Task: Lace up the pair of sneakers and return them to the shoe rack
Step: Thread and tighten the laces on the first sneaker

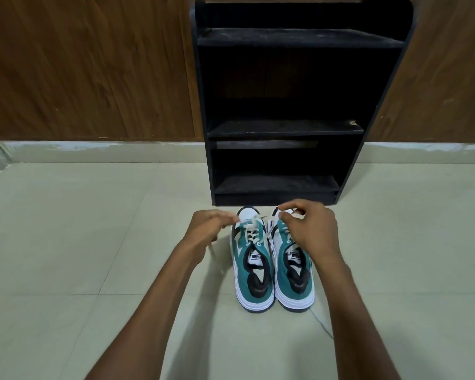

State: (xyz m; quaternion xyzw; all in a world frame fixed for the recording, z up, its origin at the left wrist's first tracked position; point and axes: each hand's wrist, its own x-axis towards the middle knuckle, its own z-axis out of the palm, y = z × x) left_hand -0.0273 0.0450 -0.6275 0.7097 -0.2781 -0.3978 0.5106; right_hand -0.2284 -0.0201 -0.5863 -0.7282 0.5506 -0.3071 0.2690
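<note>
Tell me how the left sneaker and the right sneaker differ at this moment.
The left sneaker has its lace crossed through the eyelets in plain view; the right sneaker has its lace area mostly hidden by the right hand. The left hand is beside the left sneaker, pulling its lace sideways; the right hand is over the right sneaker. Both are teal and white, on the floor, toes toward the rack.

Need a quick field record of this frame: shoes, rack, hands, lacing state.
shoes: green-and-white sneakers, left sneaker and right sneaker, side by side on the floor, toes toward the rack
rack: black shoe rack against the wall, visible shelves bare
left hand: pinching a lace of the left sneaker
right hand: pinching a lace end over the right sneaker
lacing: under way
</note>
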